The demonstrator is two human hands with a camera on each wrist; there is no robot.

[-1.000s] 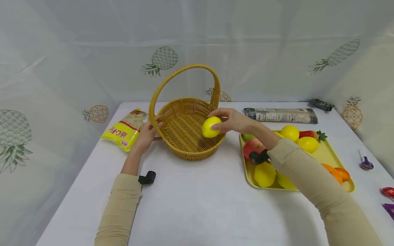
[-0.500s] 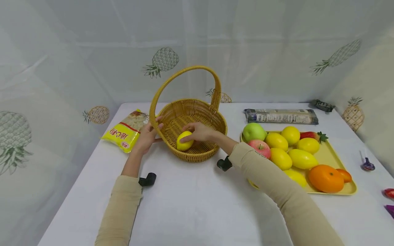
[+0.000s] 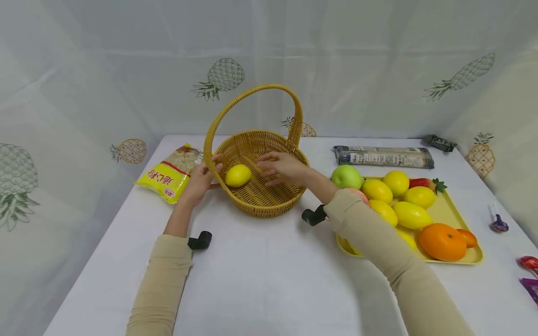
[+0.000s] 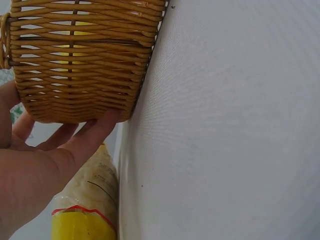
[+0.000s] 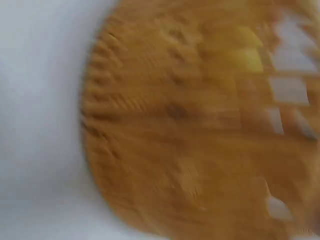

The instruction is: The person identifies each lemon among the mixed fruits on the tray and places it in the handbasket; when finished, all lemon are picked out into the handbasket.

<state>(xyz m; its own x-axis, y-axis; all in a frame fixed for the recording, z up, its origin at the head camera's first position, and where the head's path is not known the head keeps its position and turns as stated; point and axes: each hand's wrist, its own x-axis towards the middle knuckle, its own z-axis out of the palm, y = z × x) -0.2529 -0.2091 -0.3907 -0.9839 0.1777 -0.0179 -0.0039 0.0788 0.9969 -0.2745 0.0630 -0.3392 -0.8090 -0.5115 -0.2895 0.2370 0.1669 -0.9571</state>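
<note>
A brown wicker basket (image 3: 269, 212) with a tall arched handle stands on the table. Inside it, at the left, lies a yellow lemon (image 3: 238, 176). My left hand (image 3: 199, 183) holds the basket's left side near the handle's foot; in the left wrist view its fingers (image 4: 92, 135) lie against the woven wall. Over the basket's right half hovers my right hand (image 3: 286, 169), fingers spread and holding nothing. The right wrist view is blurred and shows the basket's weave (image 5: 165, 150) with a yellow patch through it.
Right of the basket, a yellow tray (image 3: 451, 212) bears several lemons, a green apple (image 3: 346, 177), an orange (image 3: 442, 242) and a strawberry (image 3: 422, 184). Behind it lies a long noodle packet (image 3: 384, 157). A yellow pasta bag (image 3: 170, 175) sits left; a lollipop (image 3: 499, 224) lies far right.
My right hand carried the lemon leftward into the basket, let it go at the left and drew back slightly to the right. My left hand has stayed at the basket's side.
</note>
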